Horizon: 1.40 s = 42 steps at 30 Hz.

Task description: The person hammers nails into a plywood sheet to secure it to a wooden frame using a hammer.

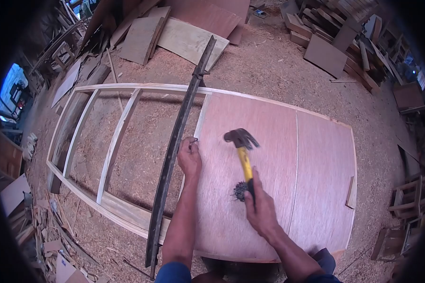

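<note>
The right hand (261, 207) is wrapped closed around the yellow-and-black handle of a steel claw hammer (243, 151), gripping low on the handle; the head is raised near the centre of the frame, clear of the work. A low grip of this kind gives a longer swing arc.

The left hand (190, 158) is pinched shut on a small dark nail (192, 143), held upright at the left edge of the reddish plywood sheet (269, 165), fingertips close to the surface to keep the nail steady.

The sheet lies flat over the right part of a pale timber frame with slats (113, 141), which rests on the sawdust-covered floor (269, 66); the nail stands where the sheet edge appears to meet a frame member beneath.

A small dark heap of loose nails (239, 190) sits on the sheet just beside the right hand, within easy reach.

A long dark metal bar clamp (174, 146) lies diagonally across the frame, just left of the left hand. Offcut boards (189, 40) are stacked at the top of the frame.
</note>
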Each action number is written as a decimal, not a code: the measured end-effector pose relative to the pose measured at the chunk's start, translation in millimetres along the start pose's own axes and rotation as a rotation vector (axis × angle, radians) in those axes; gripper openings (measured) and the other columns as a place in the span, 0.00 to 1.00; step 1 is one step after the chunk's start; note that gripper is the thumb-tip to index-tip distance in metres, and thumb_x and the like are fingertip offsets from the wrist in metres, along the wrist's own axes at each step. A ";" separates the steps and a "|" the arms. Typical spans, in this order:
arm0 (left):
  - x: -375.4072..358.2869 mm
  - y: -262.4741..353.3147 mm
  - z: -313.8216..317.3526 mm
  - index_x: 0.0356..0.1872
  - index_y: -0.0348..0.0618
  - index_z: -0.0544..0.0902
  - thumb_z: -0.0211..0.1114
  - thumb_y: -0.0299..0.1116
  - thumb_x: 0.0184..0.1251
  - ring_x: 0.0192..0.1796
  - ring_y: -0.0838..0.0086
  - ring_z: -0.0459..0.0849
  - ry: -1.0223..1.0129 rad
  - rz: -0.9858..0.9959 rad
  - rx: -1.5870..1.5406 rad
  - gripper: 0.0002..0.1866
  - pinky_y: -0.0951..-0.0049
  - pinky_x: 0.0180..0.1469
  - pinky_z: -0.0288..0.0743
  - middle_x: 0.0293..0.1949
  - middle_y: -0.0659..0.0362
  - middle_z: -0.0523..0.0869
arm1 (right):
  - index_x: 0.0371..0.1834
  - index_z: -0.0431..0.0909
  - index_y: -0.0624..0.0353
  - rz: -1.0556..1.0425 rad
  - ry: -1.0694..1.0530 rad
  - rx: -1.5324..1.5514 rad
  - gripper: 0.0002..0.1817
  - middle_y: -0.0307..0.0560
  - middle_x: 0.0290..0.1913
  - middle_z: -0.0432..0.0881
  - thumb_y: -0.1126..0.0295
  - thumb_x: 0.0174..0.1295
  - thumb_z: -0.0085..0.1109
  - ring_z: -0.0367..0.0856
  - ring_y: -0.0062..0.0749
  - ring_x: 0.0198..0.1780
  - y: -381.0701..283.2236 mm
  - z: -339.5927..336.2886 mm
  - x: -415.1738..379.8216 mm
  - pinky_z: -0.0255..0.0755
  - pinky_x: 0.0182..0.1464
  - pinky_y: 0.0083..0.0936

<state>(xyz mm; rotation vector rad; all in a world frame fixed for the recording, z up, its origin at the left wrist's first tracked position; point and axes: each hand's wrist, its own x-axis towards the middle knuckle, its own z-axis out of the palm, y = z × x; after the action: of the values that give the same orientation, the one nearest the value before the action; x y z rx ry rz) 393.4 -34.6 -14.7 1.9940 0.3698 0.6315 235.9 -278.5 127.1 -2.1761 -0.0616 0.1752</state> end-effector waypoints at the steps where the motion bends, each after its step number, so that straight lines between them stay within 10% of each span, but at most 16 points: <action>1: 1.9 -1.9 1.1 0.54 0.43 0.92 0.69 0.28 0.77 0.59 0.52 0.93 -0.002 0.020 0.011 0.11 0.53 0.62 0.84 0.57 0.49 0.93 | 0.98 0.46 0.52 -0.021 -0.015 -0.012 0.45 0.72 0.50 0.89 0.73 0.83 0.58 0.92 0.69 0.51 -5.4 5.5 6.6 0.84 0.56 0.57; 16: 4.5 -0.4 4.6 0.51 0.45 0.97 0.72 0.33 0.74 0.64 0.51 0.90 -0.012 -0.001 0.153 0.11 0.53 0.67 0.82 0.62 0.52 0.92 | 0.98 0.52 0.51 -0.051 -0.121 -0.088 0.40 0.69 0.40 0.88 0.74 0.86 0.54 0.92 0.65 0.41 -33.6 60.5 57.6 0.82 0.48 0.56; 22: 1.3 16.3 2.0 0.45 0.39 0.95 0.58 0.46 0.89 0.59 0.38 0.92 -0.047 -0.288 0.456 0.23 0.40 0.64 0.82 0.54 0.38 0.94 | 0.98 0.52 0.49 -0.345 0.242 0.093 0.44 0.67 0.38 0.88 0.74 0.82 0.59 0.92 0.62 0.37 -38.4 62.5 39.4 0.85 0.43 0.55; 26: -1.0 18.8 -1.3 0.40 0.33 0.94 0.46 0.55 0.95 0.53 0.33 0.94 -0.151 -0.297 0.545 0.38 0.35 0.61 0.83 0.46 0.32 0.95 | 0.97 0.55 0.53 -0.130 -0.005 -0.230 0.39 0.64 0.38 0.86 0.74 0.85 0.55 0.89 0.54 0.35 -26.9 68.8 62.0 0.83 0.46 0.48; 34: -6.1 15.7 -3.5 0.41 0.32 0.95 0.44 0.54 0.96 0.53 0.32 0.94 -0.136 -0.267 0.536 0.38 0.35 0.61 0.83 0.45 0.32 0.95 | 0.97 0.56 0.52 -0.266 0.183 -0.093 0.42 0.67 0.36 0.87 0.73 0.82 0.59 0.90 0.62 0.36 -25.6 81.4 44.8 0.83 0.43 0.57; 38: 0.7 24.2 -3.0 0.42 0.31 0.95 0.44 0.54 0.96 0.53 0.32 0.94 -0.167 -0.294 0.532 0.38 0.35 0.62 0.83 0.46 0.31 0.95 | 0.97 0.55 0.50 -0.010 -0.111 -0.128 0.40 0.67 0.43 0.89 0.74 0.85 0.56 0.91 0.52 0.36 -42.4 60.6 66.3 0.83 0.45 0.49; 42: -3.2 15.6 -1.4 0.42 0.31 0.95 0.45 0.54 0.96 0.53 0.32 0.94 -0.162 -0.290 0.523 0.38 0.35 0.63 0.83 0.45 0.30 0.95 | 0.97 0.55 0.51 -0.367 0.267 0.019 0.42 0.67 0.35 0.88 0.73 0.82 0.58 0.91 0.66 0.36 -27.3 76.9 43.0 0.82 0.45 0.61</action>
<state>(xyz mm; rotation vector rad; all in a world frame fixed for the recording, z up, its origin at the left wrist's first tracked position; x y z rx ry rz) 389.9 -42.7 -1.4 2.4001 0.7684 0.1951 267.5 -195.7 101.6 -2.1094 -0.3019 -0.3212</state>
